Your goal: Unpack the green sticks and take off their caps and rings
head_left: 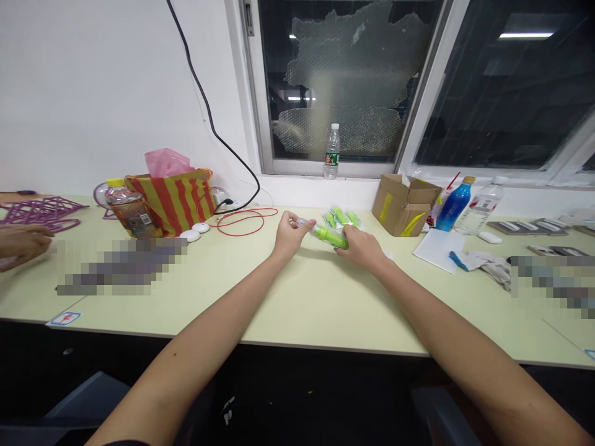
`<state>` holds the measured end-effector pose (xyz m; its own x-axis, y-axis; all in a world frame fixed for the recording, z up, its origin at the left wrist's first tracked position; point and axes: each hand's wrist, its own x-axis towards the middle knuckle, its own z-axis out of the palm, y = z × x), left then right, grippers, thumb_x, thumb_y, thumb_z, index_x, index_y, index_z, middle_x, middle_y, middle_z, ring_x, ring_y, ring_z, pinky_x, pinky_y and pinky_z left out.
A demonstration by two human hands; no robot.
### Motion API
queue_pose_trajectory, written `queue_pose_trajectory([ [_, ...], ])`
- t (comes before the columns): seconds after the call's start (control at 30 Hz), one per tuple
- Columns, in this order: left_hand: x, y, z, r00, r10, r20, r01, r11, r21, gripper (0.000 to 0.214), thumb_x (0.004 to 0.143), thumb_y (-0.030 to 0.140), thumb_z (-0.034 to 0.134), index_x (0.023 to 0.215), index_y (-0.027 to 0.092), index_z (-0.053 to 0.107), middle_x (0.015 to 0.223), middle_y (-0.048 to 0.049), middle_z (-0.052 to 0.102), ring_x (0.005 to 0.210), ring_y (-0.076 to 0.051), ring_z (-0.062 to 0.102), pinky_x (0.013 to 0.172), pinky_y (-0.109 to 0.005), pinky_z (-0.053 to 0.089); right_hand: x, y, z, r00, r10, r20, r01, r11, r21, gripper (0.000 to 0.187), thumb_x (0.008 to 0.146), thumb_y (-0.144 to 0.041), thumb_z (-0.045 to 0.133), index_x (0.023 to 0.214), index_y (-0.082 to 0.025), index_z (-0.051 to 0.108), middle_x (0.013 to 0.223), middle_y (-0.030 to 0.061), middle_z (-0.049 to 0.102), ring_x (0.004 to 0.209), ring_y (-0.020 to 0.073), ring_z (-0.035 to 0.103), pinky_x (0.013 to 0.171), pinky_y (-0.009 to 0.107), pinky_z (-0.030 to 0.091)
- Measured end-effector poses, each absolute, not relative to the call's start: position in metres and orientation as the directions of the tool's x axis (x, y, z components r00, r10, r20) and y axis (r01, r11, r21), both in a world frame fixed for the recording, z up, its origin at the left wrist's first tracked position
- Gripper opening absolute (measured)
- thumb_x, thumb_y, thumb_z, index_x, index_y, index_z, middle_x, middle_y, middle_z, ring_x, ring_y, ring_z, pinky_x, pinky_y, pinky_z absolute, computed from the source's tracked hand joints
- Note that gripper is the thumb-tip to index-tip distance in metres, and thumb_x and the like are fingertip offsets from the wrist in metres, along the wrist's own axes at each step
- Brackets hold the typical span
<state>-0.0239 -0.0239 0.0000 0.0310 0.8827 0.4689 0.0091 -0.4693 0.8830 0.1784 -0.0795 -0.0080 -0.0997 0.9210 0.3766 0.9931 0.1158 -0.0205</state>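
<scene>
Above the pale table, both my hands grip a bright green tube-shaped thing in clear plastic wrap [329, 235]; its exact kind does not show. My left hand [290, 235] is closed on the clear end, fingers pinched together. Wrapped round the green body on the other side is my right hand [360, 246], which hides part of it. Just behind my hands lie several more green things in clear wrap [341, 217], close to the wall.
A cardboard box [400, 204], a blue bottle [454, 205] and a white sheet [436, 249] are to the right. A striped bag [181, 201] and a tilted drink bottle [132, 209] stand left, near a red cable [242, 214]. Another person's hand [23, 244] is at far left.
</scene>
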Motion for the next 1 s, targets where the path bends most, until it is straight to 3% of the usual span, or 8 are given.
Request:
queue_pose_trajectory([
  [0.07, -0.024, -0.023, -0.001, -0.002, 0.875, 0.484, 0.01, -0.484, 0.875, 0.045, 0.068, 0.046, 0.079, 0.078, 0.021, 0.043, 0.057, 0.0079, 0.046, 0.051, -0.008, 0.041, 0.05, -0.021, 0.03, 0.175, -0.08, -0.009, -0.106, 0.921, 0.376, 0.992, 0.125, -0.027, 0.031, 0.083, -0.043, 0.059, 0.099, -0.021, 0.045, 0.101, 0.0078, 0.064, 0.086, 0.0249, 0.061, 0.062, 0.031, 0.035],
  [0.2, -0.022, -0.019, -0.005, 0.001, 0.866, 0.501, -0.07, -0.5, 0.863, 0.045, 0.066, 0.046, 0.08, 0.075, 0.019, 0.045, 0.074, -0.0001, 0.063, 0.069, -0.012, 0.058, 0.064, -0.024, 0.044, 0.171, -0.081, -0.01, -0.095, 0.917, 0.386, 0.991, 0.126, -0.055, 0.031, 0.082, -0.043, 0.059, 0.1, -0.021, 0.045, 0.099, 0.0077, 0.064, 0.084, 0.0249, 0.061, 0.063, 0.032, 0.036],
  [0.3, -0.02, -0.017, -0.007, 0.023, 0.884, 0.466, -0.124, -0.46, 0.879, 0.047, 0.064, 0.048, 0.081, 0.074, 0.018, 0.047, 0.08, -0.0034, 0.066, 0.076, -0.015, 0.063, 0.071, -0.03, 0.051, 0.171, -0.082, -0.009, -0.075, 0.918, 0.389, 0.991, 0.112, -0.074, 0.032, 0.083, -0.044, 0.059, 0.101, -0.021, 0.046, 0.097, 0.0078, 0.064, 0.084, 0.0251, 0.061, 0.063, 0.032, 0.037],
  [0.57, -0.019, -0.015, -0.005, 0.016, 0.939, 0.344, -0.238, -0.33, 0.913, 0.047, 0.065, 0.051, 0.08, 0.078, 0.013, 0.055, 0.083, -0.0082, 0.069, 0.075, -0.016, 0.066, 0.073, -0.035, 0.058, 0.167, -0.084, -0.007, -0.043, 0.923, 0.382, 0.99, 0.09, -0.107, 0.034, 0.083, -0.047, 0.059, 0.101, -0.021, 0.047, 0.097, 0.0082, 0.065, 0.084, 0.026, 0.062, 0.063, 0.032, 0.037],
  [1.0, -0.019, -0.022, -0.001, 0.144, 0.93, 0.337, -0.236, -0.299, 0.925, 0.05, 0.064, 0.052, 0.081, 0.081, 0.011, 0.057, 0.082, -0.0078, 0.068, 0.072, -0.015, 0.066, 0.066, -0.032, 0.06, 0.167, -0.085, -0.005, 0.02, 0.925, 0.378, 0.99, 0.034, -0.137, 0.035, 0.082, -0.047, 0.06, 0.102, -0.021, 0.047, 0.094, 0.0094, 0.067, 0.082, 0.0273, 0.063, 0.062, 0.032, 0.037],
])
